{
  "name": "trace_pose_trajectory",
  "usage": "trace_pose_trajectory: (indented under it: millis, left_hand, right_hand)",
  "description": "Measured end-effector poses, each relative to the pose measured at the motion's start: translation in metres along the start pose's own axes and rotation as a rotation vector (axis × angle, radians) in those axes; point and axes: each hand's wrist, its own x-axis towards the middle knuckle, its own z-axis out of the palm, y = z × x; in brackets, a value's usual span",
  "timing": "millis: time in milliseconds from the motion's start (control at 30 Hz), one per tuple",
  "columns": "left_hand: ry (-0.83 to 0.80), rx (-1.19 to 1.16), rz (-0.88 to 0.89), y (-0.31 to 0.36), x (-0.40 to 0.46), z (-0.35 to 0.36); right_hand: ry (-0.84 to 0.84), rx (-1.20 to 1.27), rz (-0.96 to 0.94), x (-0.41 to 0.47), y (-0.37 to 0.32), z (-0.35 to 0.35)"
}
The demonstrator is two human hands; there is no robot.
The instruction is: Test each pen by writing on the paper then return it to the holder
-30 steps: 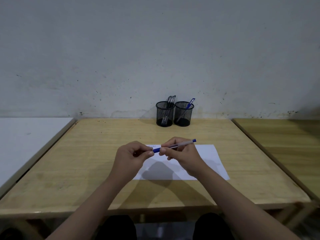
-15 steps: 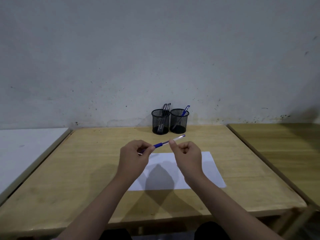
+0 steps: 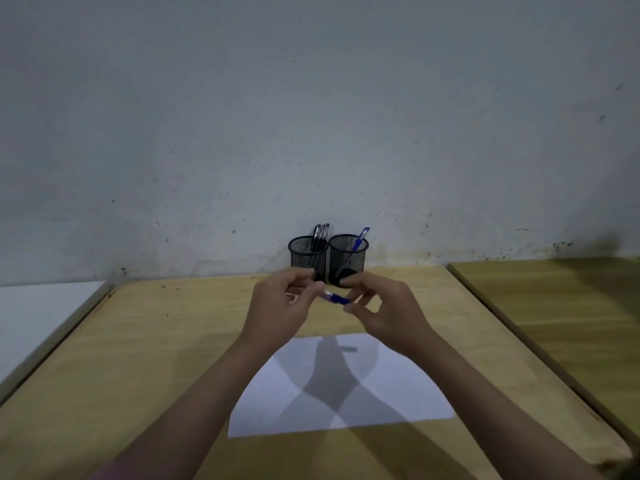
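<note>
My left hand (image 3: 280, 308) and my right hand (image 3: 386, 308) are raised above the table, just in front of the holders. Between them they pinch a blue pen (image 3: 336, 299). Its blue part shows between the fingertips, and its pale barrel runs into the left hand. Two black mesh holders stand at the wall. The left holder (image 3: 307, 259) has three dark pens (image 3: 320, 233) in it. The right holder (image 3: 349, 259) has one blue pen (image 3: 358, 239). The white paper (image 3: 401, 386) lies flat on the table below my wrists, crossed by their shadows.
The wooden table (image 3: 156, 341) ends at the grey wall behind the holders. A white tabletop (image 3: 38, 306) adjoins on the left and a second wooden table (image 3: 561, 299) on the right, with narrow gaps between them.
Both hands have moved forward and away from the paper, up to the holders, carrying the pen. The view has tilted upward.
</note>
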Motion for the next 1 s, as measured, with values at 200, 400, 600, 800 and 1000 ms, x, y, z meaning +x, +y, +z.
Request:
trace_pose_trajectory:
  millis: [200,400,600,800,1000]
  left_hand:
    - [-0.058,0.395,0.196,-0.027,0.052,0.028]
    - [-0.355,0.783,0.182,-0.049,0.093,0.066]
    - [-0.463,0.897,0.188,-0.065,0.111,0.088]
    - [-0.49,0.877,0.138,-0.07,0.115,0.097]
    - [-0.508,0.819,0.093,-0.065,0.116,0.095]
  right_hand:
    - [0.203,0.135,0.14,0.068,0.037,-0.027]
    - [0.442,0.07,0.207,0.133,0.075,-0.028]
    - [0.181,-0.104,0.328,0.148,0.114,0.002]
    - [0.0,-0.2,0.406,0.143,0.134,0.022]
    - [0.021,-0.274,0.422,0.139,0.134,0.018]
